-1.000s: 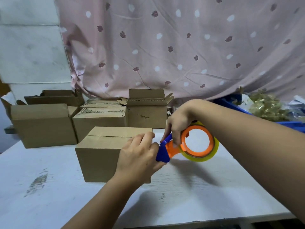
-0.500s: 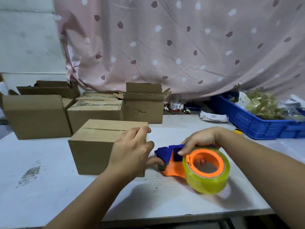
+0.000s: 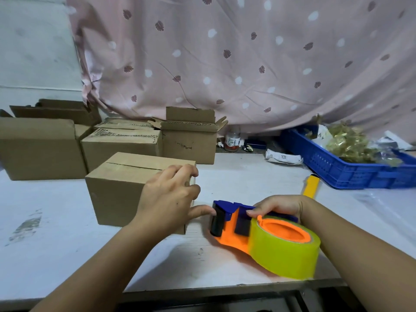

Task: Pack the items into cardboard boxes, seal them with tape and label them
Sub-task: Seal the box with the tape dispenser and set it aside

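Observation:
A closed cardboard box [image 3: 117,188] stands on the white table [image 3: 56,244], its top seam showing. My left hand [image 3: 168,197] covers the box's right end, fingers bent over the top corner, thumb stretched out to the front of the tape dispenser [image 3: 234,224]. The orange and blue dispenser lies flat on the table to the right of the box, carrying a yellowish tape roll [image 3: 283,255]. My right hand [image 3: 279,207] grips the dispenser from above at its blue handle.
Several more cardboard boxes [image 3: 38,149] stand at the back left, one of them open [image 3: 189,143]. A blue crate [image 3: 337,167] of gold-wrapped items sits at the right, a yellow cutter [image 3: 311,184] beside it. A small bottle [image 3: 231,140] stands by the pink curtain.
My right hand has brought the dispenser down from beside the box's top and laid it flat on the table. My left hand has stayed on the box's right end.

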